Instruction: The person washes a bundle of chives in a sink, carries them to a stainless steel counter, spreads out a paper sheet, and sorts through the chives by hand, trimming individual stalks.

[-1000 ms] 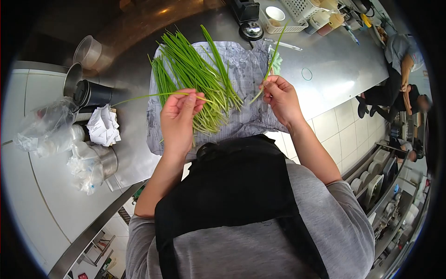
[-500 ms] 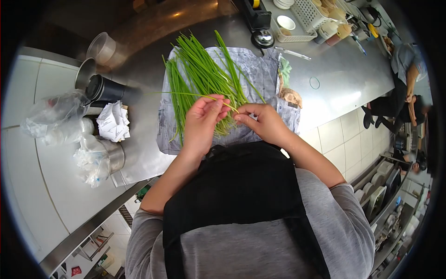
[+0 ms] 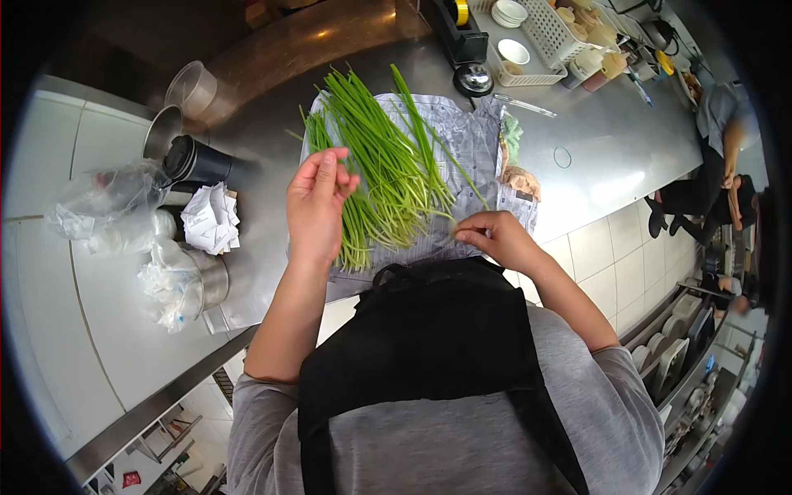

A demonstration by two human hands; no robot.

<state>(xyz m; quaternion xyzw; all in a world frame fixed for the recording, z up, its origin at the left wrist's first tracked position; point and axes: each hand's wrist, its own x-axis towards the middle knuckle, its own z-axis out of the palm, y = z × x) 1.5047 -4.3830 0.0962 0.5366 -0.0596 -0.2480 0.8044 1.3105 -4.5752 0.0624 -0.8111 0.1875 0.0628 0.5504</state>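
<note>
Green stalks (image 3: 388, 157) — mostly between left hand (image 3: 316, 202) and right hand (image 3: 500, 238)

Black cup (image 3: 206, 165) beside white papers (image 3: 210, 219), with a silver bell (image 3: 473, 79) near a pen (image 3: 525, 106)

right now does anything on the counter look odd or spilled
Mildly odd: a thin green ring lies loose on the steel counter, around nothing, apart from the green stalks. I see no clear spill.

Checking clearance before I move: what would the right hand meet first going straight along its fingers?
The right hand points toward the pale ends of the chive-like stalks on the newspaper, so those likely come first, though depth is unclear and it might pass above.
</note>
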